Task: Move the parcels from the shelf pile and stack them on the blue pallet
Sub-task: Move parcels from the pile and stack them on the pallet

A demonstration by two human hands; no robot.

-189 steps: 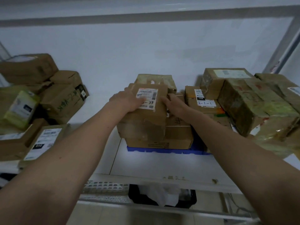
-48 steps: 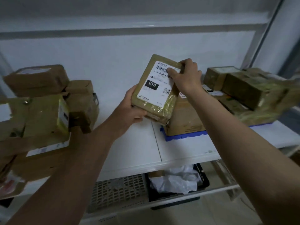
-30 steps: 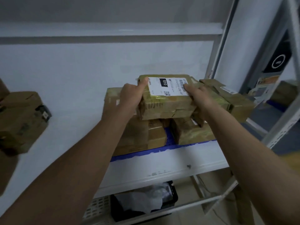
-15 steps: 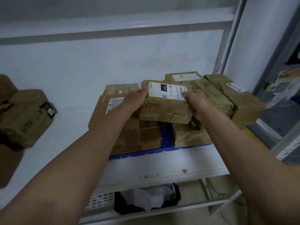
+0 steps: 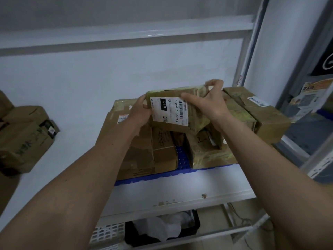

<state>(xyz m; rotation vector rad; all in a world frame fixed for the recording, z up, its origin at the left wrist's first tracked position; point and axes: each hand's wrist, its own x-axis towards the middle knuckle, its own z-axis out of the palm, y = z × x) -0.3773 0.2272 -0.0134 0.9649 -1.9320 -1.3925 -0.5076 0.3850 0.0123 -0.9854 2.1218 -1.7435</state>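
Parcel [image 5: 173, 112] with the white 010 label hangs tilted above the stacked parcels [image 5: 156, 152] on the blue pallet [image 5: 149, 177], its long axis running left to right between the two hands. Left hand [image 5: 138, 114] grips the left end, fingers curled round that edge; right hand [image 5: 210, 103] holds the right end, thumb across the top face and fingers hooked over the far corner. Both hands sit equally close, so lowering it is likely a two-handed move, straight down onto the stack. Pallet rests toward the right end of the white shelf [image 5: 171, 193]. Below the shelf, a black crate [image 5: 195, 230] holds crumpled white plastic [image 5: 162, 228]. More boxes [image 5: 27, 138] remain at the shelf's left end.
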